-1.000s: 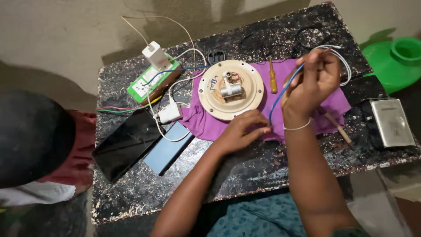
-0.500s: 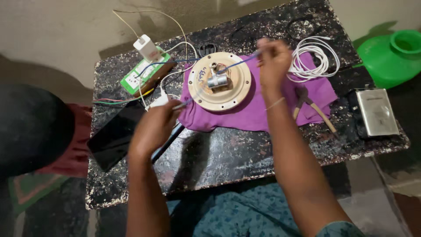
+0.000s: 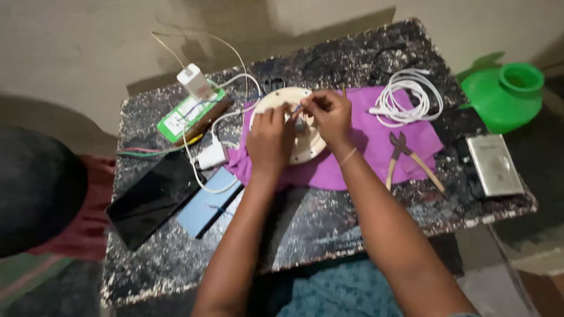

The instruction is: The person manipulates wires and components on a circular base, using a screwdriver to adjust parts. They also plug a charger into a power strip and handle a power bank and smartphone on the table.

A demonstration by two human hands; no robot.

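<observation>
We start with the dark speckled surface (image 3: 329, 229), which fills most of the frame, and the purple cloth (image 3: 376, 158) spread over its upper middle. On that cloth, just above centre, lies the round cream disc (image 3: 305, 149), half hidden under our hands. It looks like a rigid, light plate, best steadied at its rim; the fittings at its middle seem small and delicate. Our left hand (image 3: 269, 141) rests flat on the disc with fingers curled, pressing it down. Our right hand (image 3: 329, 114) pinches a thin blue wire (image 3: 295, 109) between fingertips; we judge it soft, bendable and easy to lose hold of, so a grip near its end suits it. To the right lie a white coiled cable (image 3: 408, 97) and pliers (image 3: 405, 155). At left sit a black phone (image 3: 150, 199), a green socket board (image 3: 185, 117) and a white charger (image 3: 195, 82).
</observation>
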